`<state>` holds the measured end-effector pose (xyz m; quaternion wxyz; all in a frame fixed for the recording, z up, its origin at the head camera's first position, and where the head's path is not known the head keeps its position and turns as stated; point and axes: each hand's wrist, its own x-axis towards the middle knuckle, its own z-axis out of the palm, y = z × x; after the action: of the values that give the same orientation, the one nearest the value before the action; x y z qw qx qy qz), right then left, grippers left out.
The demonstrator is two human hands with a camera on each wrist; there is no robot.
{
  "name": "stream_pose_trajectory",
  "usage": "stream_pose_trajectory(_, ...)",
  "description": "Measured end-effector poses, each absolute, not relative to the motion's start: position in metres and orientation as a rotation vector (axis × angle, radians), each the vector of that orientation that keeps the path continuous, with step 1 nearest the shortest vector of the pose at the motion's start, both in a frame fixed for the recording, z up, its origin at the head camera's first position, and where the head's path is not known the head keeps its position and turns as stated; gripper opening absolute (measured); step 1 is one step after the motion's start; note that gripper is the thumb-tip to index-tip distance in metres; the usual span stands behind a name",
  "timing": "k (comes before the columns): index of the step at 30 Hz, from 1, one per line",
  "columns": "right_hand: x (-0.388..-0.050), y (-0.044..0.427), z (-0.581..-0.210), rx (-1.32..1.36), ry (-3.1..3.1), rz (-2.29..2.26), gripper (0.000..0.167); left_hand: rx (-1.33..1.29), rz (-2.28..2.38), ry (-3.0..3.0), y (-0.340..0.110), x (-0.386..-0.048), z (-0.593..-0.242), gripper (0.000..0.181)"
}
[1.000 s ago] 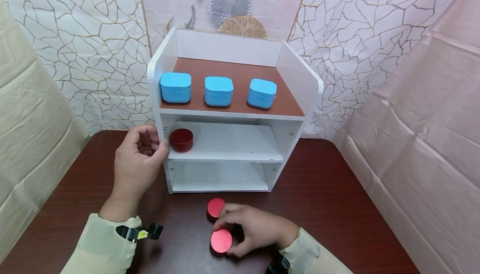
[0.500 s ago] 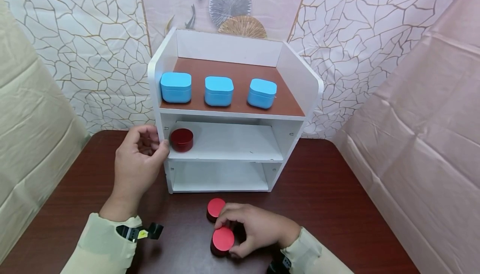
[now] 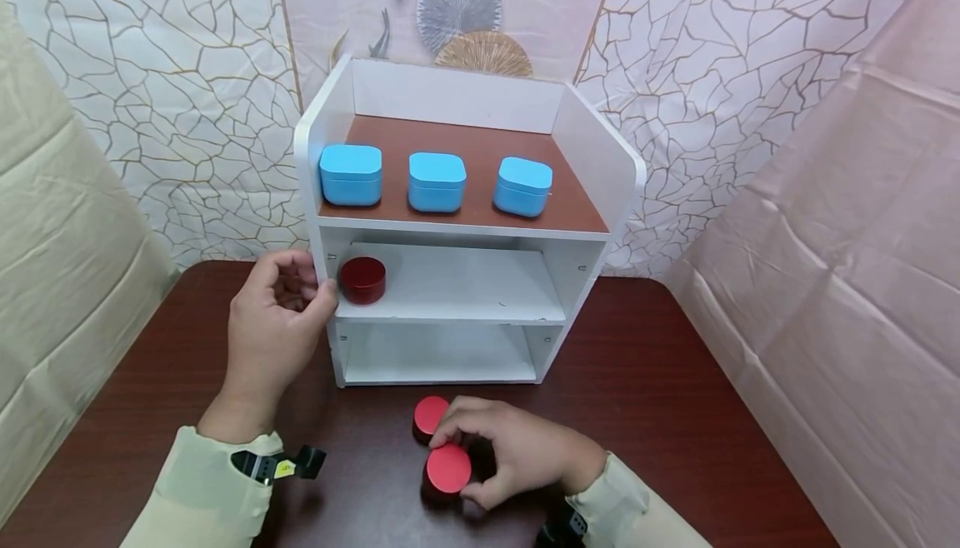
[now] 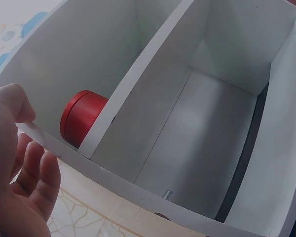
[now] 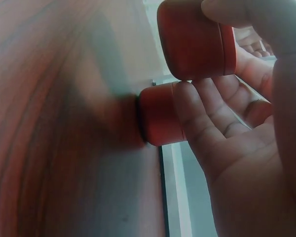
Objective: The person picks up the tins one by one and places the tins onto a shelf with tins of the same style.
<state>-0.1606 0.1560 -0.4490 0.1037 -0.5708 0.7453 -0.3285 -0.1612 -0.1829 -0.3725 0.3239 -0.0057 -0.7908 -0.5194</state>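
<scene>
My right hand pinches a round red tin with a lid between thumb and fingers. In the right wrist view the held tin hangs a little above the table, tilted. Just behind it, a second red tin stands on the table, close to my fingertips. My left hand grips the front edge of the left side panel of a white shelf unit, thumb on the inside. Beside that thumb, a third red tin sits at the left end of the middle shelf.
Three blue lidded boxes stand in a row on the brown top shelf. The lower shelf lies beneath the middle one. Under everything is a dark brown table, with fabric walls at the sides and back.
My right hand has raised the nearer red tin slightly off the table, moving it a little up and right in the head view. The left hand has stayed in place.
</scene>
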Motion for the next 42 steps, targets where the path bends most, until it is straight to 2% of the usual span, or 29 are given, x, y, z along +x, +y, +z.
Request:
stream_pose_trajectory(10, -0.166, 0.161, -0.437, -1.702, 2.237, -1.039, 0.065, -0.003, -1.368, -2.073, -0.183, -0.161, -0.373, 0.035)
stream_pose_trajectory(28, -0.175, 0.166, -0.412, -1.687, 2.283, -1.114, 0.065, -0.021, -1.374, -2.064, -0.183, -0.161, -0.373, 0.034)
stream_pose_trajectory(42, -0.18, 0.163, -0.378, -1.566, 2.288, -1.199, 0.056, -0.021, -1.38, -2.059, -0.182, -0.16, -0.372, 0.034)
